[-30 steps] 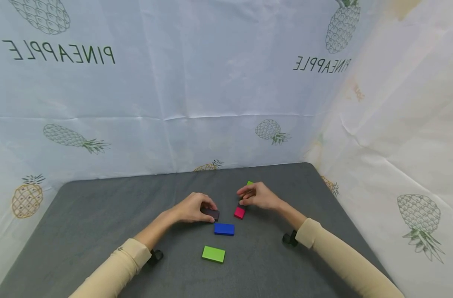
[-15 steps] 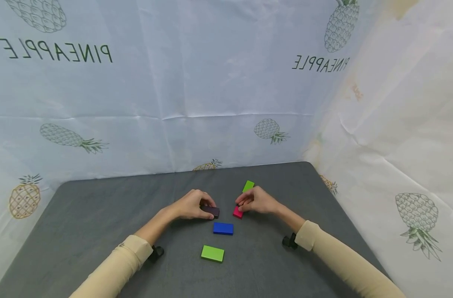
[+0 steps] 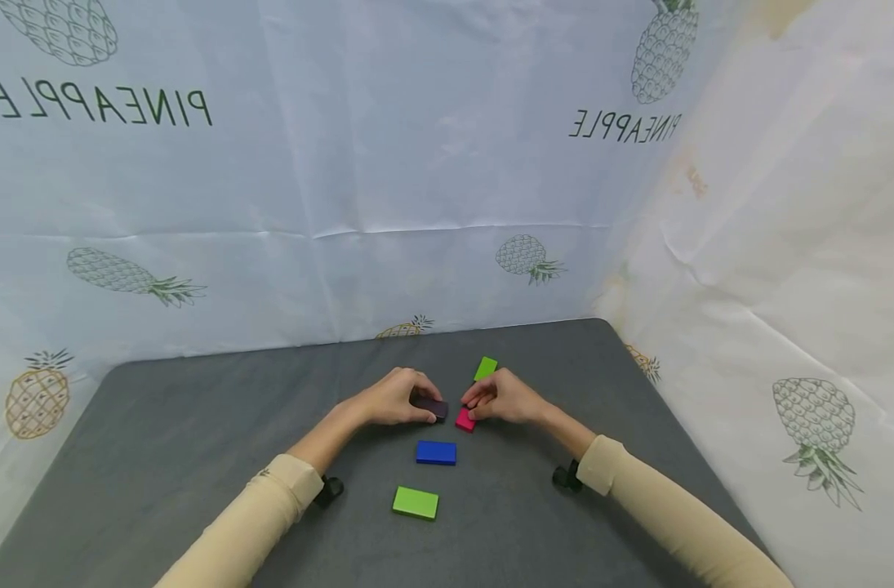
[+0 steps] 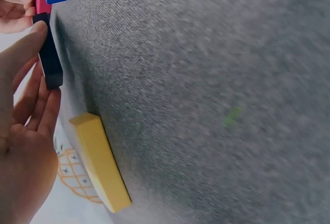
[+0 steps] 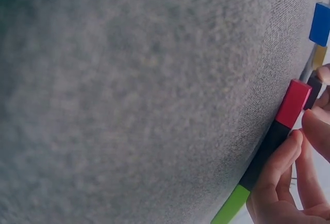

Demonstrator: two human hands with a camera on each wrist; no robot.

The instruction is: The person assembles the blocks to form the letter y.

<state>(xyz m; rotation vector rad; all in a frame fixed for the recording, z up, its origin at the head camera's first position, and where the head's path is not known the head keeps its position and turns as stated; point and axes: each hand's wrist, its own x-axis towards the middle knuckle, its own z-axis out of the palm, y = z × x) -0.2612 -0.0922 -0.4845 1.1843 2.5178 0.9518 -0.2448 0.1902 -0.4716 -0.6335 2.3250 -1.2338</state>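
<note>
My left hand [image 3: 398,397] grips a black block [image 4: 50,53] between thumb and fingers, low over the grey table. One end of this block comes right up to a red block [image 5: 294,102]. My right hand [image 3: 509,397] pinches at the red block, its fingertips beside where red joins a second black block [image 5: 265,154]. A green block [image 3: 486,368] continues that row at the far end, so green, black and red form a line. The right hand hides the middle block in the head view.
Nearer the body lie a blue block [image 3: 436,453] and another green block [image 3: 415,503]. A yellow block [image 4: 100,162] lies beyond the left hand, which hides it in the head view. A pineapple-print curtain [image 3: 388,163] stands behind the table [image 3: 197,425].
My left hand has carried its black block right, up toward the red one. My right hand has come nearer along the row onto the red block, uncovering the far green block.
</note>
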